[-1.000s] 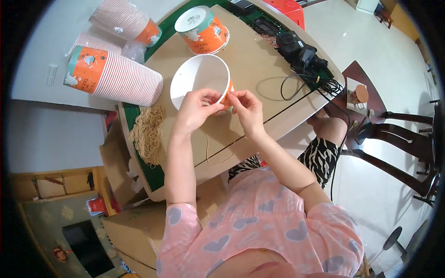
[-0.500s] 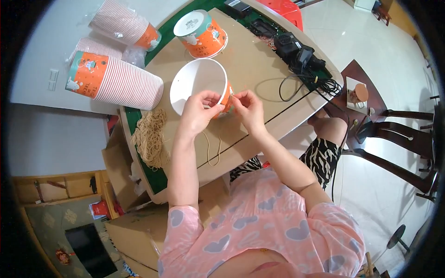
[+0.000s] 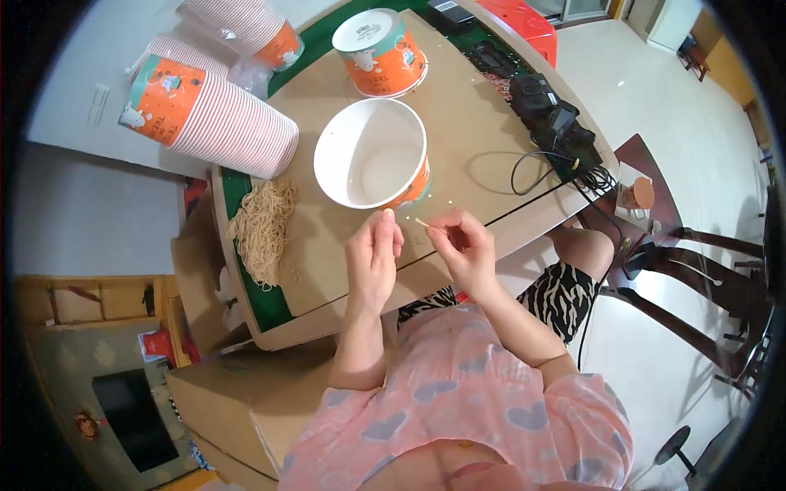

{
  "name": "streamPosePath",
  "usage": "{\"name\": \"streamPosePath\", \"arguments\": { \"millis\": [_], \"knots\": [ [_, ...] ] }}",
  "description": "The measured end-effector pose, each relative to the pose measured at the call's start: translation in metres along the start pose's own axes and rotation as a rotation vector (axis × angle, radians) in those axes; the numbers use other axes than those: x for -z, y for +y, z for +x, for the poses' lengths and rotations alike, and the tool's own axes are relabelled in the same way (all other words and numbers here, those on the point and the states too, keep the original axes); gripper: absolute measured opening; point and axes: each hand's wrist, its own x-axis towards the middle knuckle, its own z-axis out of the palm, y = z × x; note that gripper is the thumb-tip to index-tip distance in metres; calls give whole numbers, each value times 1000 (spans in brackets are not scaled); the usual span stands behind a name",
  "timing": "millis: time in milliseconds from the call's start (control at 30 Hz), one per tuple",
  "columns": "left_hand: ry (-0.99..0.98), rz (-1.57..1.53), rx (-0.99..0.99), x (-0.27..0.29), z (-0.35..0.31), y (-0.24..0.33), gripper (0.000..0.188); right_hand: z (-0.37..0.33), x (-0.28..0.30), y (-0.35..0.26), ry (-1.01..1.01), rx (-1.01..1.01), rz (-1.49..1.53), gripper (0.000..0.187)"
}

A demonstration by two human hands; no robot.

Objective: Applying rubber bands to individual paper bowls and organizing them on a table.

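A round paper tub, white inside with an orange and teal outside, stands on the table with its mouth tilted toward me. My left hand is just below its near rim, fingers pressed together; whatever they may hold is hidden. To its right, my right hand is closed in a pinch, with a short tan string end poking out toward the left hand. Behind the tub sits another paper tub, upside down. A tangled heap of tan string lies at the table's left side.
Nested paper tubs lie on their side at the left, with more wrapped in plastic behind. Black devices and coiled cable lie along the right edge. Cardboard boxes stand below left; a dark wooden chair is at right.
Both hands have come off the tub's side toward me and moved apart. The string loop that hung below them is no longer seen there. The view has shifted slightly.
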Motion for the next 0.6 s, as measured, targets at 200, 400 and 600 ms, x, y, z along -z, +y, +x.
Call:
{"name": "streamPosePath", "arguments": {
  "millis": [200, 400, 600],
  "knots": [
    [-165, -174, 115, 1, -3, -16, 37, -1, 1, -3, -98, 301, -301, 8],
    [-265, -243, 176, 8, -1, -22, 24, -3, 3, -7, -152, 114, -235, 5],
    [-329, -256, 152, 12, 1, -24, 17, -1, 6, -5, -180, 3, -181, 7]
  ]
}}
